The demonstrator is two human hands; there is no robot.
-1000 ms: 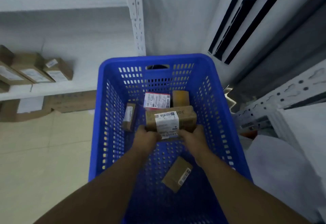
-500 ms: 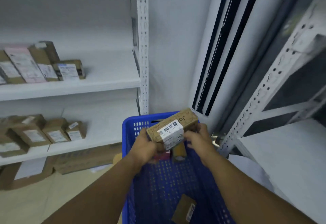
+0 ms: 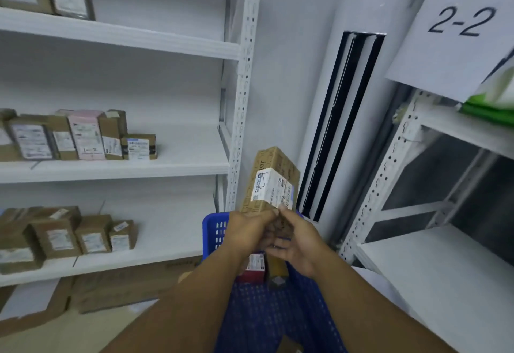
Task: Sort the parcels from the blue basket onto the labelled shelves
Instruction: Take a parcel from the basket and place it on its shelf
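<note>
A long brown cardboard parcel (image 3: 271, 183) with a white shipping label stands nearly upright above the blue basket (image 3: 215, 231). My left hand (image 3: 249, 231) grips its lower end from the left. My right hand (image 3: 296, 244) holds the same end from the right, thumb against the label's lower edge. Below my hands, inside the basket, lie a red and white parcel (image 3: 254, 267) and a small brown box (image 3: 276, 270). A paper sign reading 2-2 (image 3: 459, 39) hangs on the right-hand shelf unit.
The white shelf unit on the left (image 3: 116, 170) carries rows of labelled parcels (image 3: 83, 138) on its middle level and more boxes (image 3: 64, 234) below. A tall white air conditioner (image 3: 342, 107) stands in the corner. The right-hand white shelf (image 3: 445, 272) is bare. Flattened cardboard (image 3: 125, 286) lies on the floor.
Both hands have lifted the parcel out of the basket and turned it from lying flat to nearly upright. The view has swung up from the basket to the shelves.
</note>
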